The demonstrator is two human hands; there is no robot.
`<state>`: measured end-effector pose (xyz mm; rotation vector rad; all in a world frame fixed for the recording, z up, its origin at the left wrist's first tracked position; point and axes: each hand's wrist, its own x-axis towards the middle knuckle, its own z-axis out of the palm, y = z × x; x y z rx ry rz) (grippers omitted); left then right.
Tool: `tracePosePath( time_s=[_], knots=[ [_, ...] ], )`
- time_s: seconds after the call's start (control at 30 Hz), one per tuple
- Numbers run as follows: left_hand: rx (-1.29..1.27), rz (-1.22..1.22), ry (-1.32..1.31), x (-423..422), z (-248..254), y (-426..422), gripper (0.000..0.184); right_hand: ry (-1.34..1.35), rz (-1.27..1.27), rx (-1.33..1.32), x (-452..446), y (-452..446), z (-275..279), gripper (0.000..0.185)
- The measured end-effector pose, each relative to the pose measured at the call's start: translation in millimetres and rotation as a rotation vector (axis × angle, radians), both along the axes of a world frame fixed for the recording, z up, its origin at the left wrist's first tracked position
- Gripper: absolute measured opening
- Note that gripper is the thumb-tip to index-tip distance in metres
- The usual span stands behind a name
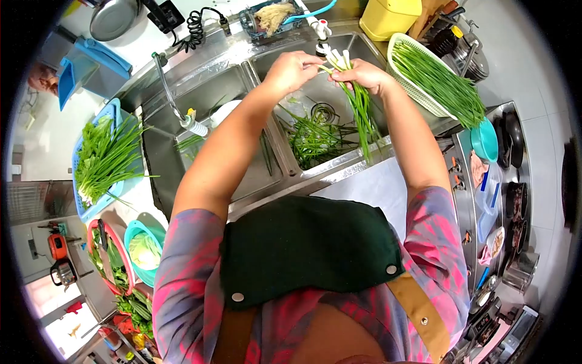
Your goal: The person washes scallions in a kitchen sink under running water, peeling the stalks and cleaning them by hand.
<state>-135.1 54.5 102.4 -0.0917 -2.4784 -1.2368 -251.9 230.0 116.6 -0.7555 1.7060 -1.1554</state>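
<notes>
A bunch of green onions [362, 115] hangs over the right sink basin, its white ends up near the faucet. My right hand [365, 75] is closed around it just below the white ends. At those ends, my left hand [293, 71] has its fingers pinched together on a thin stalk or leaf. Loose green scraps [312, 136] lie in the basin under the bunch. To the right, a white basket [418, 91] holds many long green onions [439, 82]. A blue basket [82, 203] with more greens [106, 158] stands at the left.
A second faucet [170, 91] and a white bowl [225, 113] are at the left sink basin [176, 151]. A yellow container [390, 17] stands behind the white basket. A red basin [126, 267] and a teal bowl with cabbage [145, 250] are at the lower left.
</notes>
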Motion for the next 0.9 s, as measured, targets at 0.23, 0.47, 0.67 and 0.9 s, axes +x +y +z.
tracePosePath(
  time_s=[0.23,0.47,0.67,0.9],
  knots=[
    [-0.410,0.106,0.035,-5.2,12.5,-1.5,0.021,-0.042,0.041,0.007,-3.0,-7.9,0.7,0.023],
    [-0.090,0.165,-0.207,-6.9,0.2,-2.3,0.015,0.205,0.084,0.133,-2.1,-13.8,7.7,0.022],
    [0.055,0.217,-0.366,-18.0,-22.8,1.3,0.019,0.459,0.170,0.293,-3.6,-20.1,10.0,0.022],
    [0.040,0.196,-0.198,-30.2,-55.2,5.5,0.017,0.489,0.192,0.338,-8.0,-17.5,-2.3,0.025]
  ],
)
